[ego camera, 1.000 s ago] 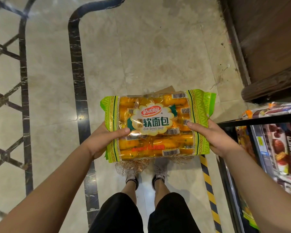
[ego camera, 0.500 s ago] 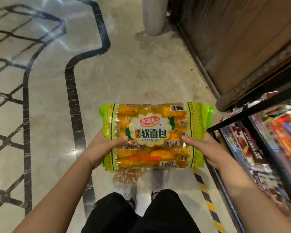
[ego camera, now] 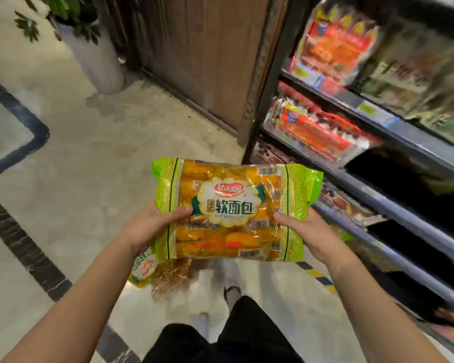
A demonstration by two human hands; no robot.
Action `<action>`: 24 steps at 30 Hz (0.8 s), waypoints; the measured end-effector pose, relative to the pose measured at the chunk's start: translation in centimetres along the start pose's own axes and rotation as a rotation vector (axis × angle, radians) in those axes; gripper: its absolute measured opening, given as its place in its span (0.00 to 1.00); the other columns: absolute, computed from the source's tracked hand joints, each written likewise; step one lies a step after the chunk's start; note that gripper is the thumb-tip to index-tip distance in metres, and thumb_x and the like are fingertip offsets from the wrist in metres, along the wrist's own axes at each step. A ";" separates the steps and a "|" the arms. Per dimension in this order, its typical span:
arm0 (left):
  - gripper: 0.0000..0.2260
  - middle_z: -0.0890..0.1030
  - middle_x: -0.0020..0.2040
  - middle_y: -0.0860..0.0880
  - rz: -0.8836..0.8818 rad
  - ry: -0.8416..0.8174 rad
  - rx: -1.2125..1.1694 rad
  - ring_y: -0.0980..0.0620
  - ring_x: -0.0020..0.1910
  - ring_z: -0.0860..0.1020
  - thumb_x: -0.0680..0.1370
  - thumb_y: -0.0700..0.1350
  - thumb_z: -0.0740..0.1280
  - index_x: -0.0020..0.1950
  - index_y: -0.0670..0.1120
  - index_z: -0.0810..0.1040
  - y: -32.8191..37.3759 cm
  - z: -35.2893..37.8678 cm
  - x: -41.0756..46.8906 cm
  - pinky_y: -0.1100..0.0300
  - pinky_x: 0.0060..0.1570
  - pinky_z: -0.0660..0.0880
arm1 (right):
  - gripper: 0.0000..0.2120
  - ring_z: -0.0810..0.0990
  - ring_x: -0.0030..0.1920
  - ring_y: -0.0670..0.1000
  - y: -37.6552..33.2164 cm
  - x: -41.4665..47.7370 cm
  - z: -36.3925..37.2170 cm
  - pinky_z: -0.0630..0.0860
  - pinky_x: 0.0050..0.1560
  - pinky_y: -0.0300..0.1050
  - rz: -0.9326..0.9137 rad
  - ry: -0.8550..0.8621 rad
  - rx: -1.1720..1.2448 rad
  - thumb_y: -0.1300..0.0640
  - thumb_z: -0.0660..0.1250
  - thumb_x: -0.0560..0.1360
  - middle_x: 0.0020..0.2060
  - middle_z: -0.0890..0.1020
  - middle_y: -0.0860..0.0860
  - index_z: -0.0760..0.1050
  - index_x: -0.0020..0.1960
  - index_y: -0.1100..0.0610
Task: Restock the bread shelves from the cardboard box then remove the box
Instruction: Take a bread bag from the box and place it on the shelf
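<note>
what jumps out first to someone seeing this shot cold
A bright green-and-orange bread pack fills the centre, held flat by the left hand and right hand at its two ends. To the right, dark shelves hold red snack bags. A potted plant stands top left.

Beside the red packets (ego camera: 323, 132) on the shelf rack (ego camera: 378, 121), a dark gap (ego camera: 393, 169) stands open on the same shelf, wide enough for a hand. Above the red packets, more packets (ego camera: 336, 43) crowd the upper shelf. Floor (ego camera: 102, 166) left of the rack lies open.
</note>
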State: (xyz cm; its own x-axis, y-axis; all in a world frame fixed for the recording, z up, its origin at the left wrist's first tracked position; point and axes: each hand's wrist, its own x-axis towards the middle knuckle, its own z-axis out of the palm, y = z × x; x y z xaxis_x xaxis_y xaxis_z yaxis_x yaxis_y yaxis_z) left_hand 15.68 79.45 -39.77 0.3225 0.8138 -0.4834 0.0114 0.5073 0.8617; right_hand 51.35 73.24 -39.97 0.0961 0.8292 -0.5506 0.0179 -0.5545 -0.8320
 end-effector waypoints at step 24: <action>0.40 0.87 0.58 0.50 -0.129 -0.524 0.366 0.47 0.56 0.86 0.57 0.60 0.85 0.66 0.56 0.75 -10.5 41.9 -4.3 0.40 0.63 0.78 | 0.21 0.85 0.54 0.49 23.1 -31.3 -28.5 0.80 0.54 0.50 0.108 0.659 0.228 0.46 0.77 0.72 0.54 0.86 0.45 0.78 0.64 0.45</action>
State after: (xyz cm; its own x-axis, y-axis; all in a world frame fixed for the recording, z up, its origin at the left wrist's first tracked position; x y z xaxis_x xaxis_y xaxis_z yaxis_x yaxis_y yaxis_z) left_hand 53.82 58.70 -40.25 0.7148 0.4597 -0.5270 0.3728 0.3870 0.8433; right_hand 77.07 32.44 -39.99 0.6697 0.5155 -0.5345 -0.2275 -0.5428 -0.8085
